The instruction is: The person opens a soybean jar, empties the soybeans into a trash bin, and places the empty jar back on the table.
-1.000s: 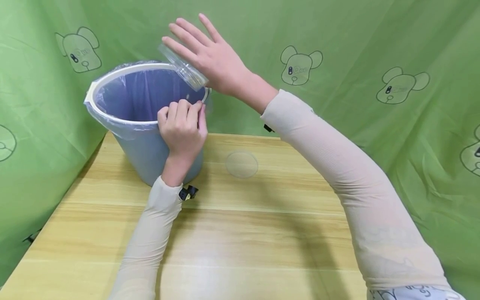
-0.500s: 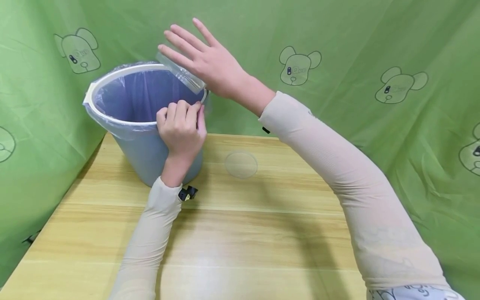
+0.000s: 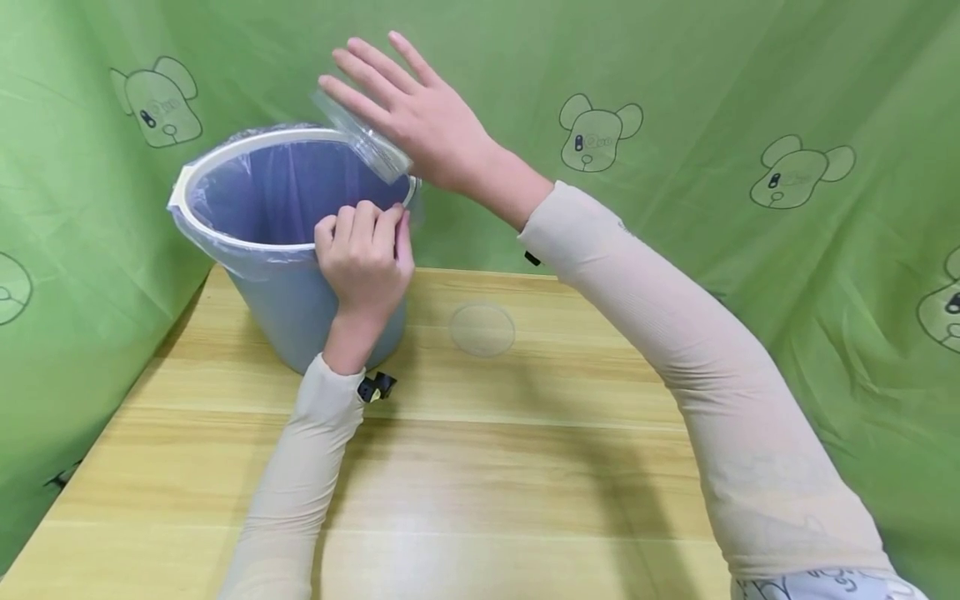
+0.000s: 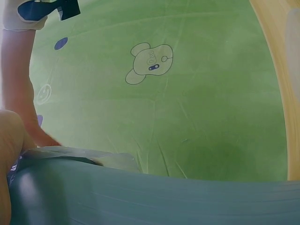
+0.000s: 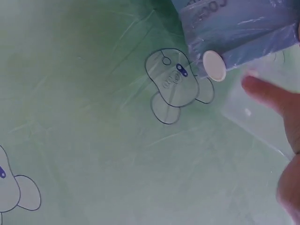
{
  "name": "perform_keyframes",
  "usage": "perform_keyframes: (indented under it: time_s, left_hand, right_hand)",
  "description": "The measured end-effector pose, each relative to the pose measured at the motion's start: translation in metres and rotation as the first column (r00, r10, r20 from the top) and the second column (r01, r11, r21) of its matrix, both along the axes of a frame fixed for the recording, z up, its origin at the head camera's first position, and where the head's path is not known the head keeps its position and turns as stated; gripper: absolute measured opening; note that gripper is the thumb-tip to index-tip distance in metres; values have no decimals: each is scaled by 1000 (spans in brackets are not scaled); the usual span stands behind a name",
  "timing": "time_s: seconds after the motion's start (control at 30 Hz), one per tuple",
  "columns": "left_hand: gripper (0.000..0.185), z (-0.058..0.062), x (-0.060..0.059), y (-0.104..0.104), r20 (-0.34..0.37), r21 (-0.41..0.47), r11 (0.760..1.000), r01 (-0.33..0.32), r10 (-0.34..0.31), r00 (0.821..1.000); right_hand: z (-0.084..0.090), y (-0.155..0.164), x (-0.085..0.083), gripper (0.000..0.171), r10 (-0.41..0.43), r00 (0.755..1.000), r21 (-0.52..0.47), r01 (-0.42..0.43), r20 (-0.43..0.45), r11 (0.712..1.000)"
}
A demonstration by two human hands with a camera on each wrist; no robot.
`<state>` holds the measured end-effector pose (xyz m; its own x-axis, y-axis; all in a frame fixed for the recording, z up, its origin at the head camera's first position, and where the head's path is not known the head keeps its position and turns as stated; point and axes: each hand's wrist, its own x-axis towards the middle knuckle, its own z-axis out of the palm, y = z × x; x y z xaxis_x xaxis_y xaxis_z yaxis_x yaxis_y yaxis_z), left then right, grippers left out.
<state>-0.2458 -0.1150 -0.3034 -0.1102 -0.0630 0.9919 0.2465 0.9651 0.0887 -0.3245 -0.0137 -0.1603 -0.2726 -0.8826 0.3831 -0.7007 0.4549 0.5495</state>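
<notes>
A blue-grey trash can (image 3: 300, 308) with a white rim stands at the back left in the head view, lined with a thin clear bag. My left hand (image 3: 365, 258) grips the near right part of its rim, fingers bent over the edge. Above the right side of the mouth, my right hand (image 3: 427, 125) holds a clear plastic container (image 3: 367, 150) tilted on its side. Its fingers are spread nearly straight, and the right wrist view shows the thumb (image 5: 269, 96) against the clear wall. The palm hides part of the container.
A round clear lid (image 3: 482, 329) lies on the wooden table (image 3: 480, 467), right of the can. Green cloth (image 3: 675, 83) printed with cartoon heads hangs behind and at the sides. The can's wall (image 4: 164, 201) fills the bottom of the left wrist view.
My right hand and the container dip slightly, then rise again, over the can. The left hand keeps its grip on the rim.
</notes>
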Motion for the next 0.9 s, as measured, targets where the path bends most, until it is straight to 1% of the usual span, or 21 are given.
perform_keyframes:
  time_s: [0.1,0.23,0.37,0.43,0.53,0.67,0.8,0.9]
  left_hand:
    - [25,-1,1,1,3,5,1000,5,-5,1000]
    - [25,-1,1,1,5,5,1000,8,-8,1000]
    - [24,-1,0,1,8,6,1000,10,-10,1000]
    - [24,-1,0,1,8,6,1000,9,-9,1000]
    - [23,-1,0,1,4,4,1000,5,-5,1000]
    - [23,-2,0,1,3,2,1000,5,-5,1000]
    - [24,-1,0,2,4,7,1000,4,-4,1000]
    - [24,0,1,2,0,8,1000,5,-5,1000]
  right_hand:
    - [-1,1,0,89,-12,999,0,12,47,1000]
    - [-1,2,1,92,-26,998,-27,28,62,999]
    - [1,2,3,83,-18,999,-38,19,31,999]
    - [1,2,3,82,-9,1000,-49,9,3,999]
    - [2,2,3,81,0,1000,-46,1,14,999]
    - [0,2,2,84,13,998,-21,-11,58,1000]
    - [-2,2,2,84,36,998,-24,-35,51,999]
    - [-1,2,3,81,41,998,-55,-39,41,998]
